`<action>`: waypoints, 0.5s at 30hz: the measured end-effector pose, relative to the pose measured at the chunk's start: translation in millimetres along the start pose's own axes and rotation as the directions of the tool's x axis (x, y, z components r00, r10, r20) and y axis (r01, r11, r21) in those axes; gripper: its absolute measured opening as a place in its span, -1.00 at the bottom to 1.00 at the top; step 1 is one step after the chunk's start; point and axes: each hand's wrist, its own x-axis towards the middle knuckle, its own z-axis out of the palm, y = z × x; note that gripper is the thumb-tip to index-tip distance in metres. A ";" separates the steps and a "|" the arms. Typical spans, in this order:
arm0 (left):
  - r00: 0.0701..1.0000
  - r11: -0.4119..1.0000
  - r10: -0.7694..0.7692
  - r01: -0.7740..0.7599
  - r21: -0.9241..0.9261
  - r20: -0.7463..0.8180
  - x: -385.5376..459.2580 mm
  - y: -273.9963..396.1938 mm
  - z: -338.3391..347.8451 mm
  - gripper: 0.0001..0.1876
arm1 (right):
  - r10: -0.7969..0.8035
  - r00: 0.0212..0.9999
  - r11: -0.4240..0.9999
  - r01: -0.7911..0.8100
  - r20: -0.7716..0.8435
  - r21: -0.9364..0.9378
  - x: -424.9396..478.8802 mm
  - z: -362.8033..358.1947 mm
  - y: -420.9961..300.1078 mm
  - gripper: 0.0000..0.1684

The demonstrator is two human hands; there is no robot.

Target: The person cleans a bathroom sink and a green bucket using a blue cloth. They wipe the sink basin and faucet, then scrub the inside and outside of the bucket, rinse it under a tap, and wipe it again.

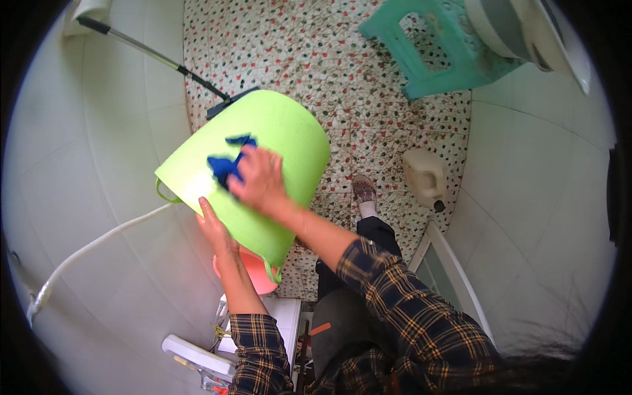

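Note:
A lime-green plastic tub lies tilted on its side before me, its outer wall facing up and its rim towards the lower left. My left hand grips that rim, thumb on the outer wall and fingers hidden inside. With my right hand, blurred, I press a crumpled dark-blue cloth against the wall. Loop handles show at both ends of the rim. Part of a pink basin appears beneath the tub.
A white hose runs from the left wall to the tub. Behind the tub leans a long-handled floor squeegee or mop. A green plastic stool stands at upper right, a beige jug on the speckled tile floor. A white cabinet is at bottom.

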 end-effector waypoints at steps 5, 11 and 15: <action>0.999 0.998 0.036 -0.038 -0.057 -0.026 -0.8 10.1 -1.3 -0.44 | 0.238 0.953 0.967 -0.251 -0.186 -0.049 90.0 42.8 146.8 -0.27; 0.998 0.997 0.069 -0.069 -0.040 -0.010 5.5 19.4 5.8 -0.44 | 0.299 0.938 0.954 -0.299 0.175 -0.030 75.7 10.2 153.1 -0.53; 0.996 0.998 0.057 -0.058 -0.008 -0.073 18.9 29.8 -1.5 -0.45 | 0.134 0.987 0.957 -0.151 0.087 0.246 -21.9 -17.8 43.4 -0.33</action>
